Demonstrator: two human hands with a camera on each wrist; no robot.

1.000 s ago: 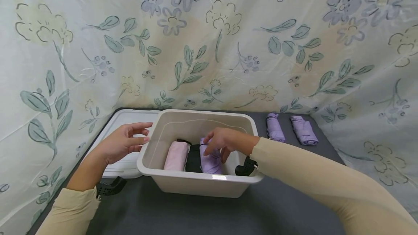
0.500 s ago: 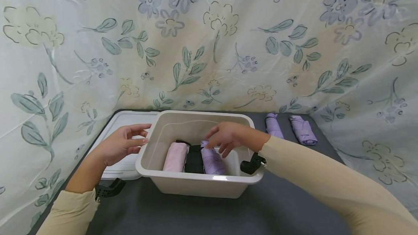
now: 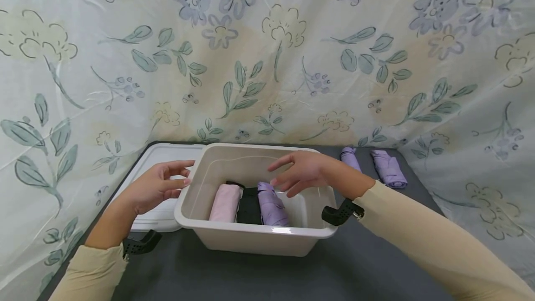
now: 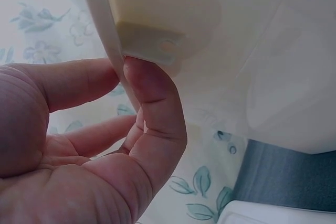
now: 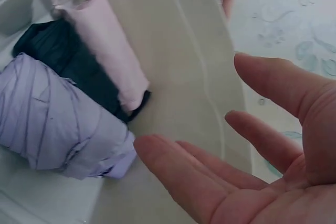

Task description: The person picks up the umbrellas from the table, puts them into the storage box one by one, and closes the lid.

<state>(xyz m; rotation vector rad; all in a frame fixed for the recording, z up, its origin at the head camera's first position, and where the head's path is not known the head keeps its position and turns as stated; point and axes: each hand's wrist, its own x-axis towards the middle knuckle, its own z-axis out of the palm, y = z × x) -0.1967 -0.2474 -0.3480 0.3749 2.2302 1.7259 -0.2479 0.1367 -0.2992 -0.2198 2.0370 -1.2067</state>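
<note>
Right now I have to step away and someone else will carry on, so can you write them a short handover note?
Left hand: fingers on the left rim of the bin, steadying it.
Right hand: open and empty, hovering above the bin.
In the bin, side by side: a pink umbrella, a black umbrella and a purple umbrella, all folded.
On the table, right of the bin: two more purple umbrellas, not yet packed.
The lid lies left of the bin, off.
Left, probably: pack those two, then fit the lid.
</note>
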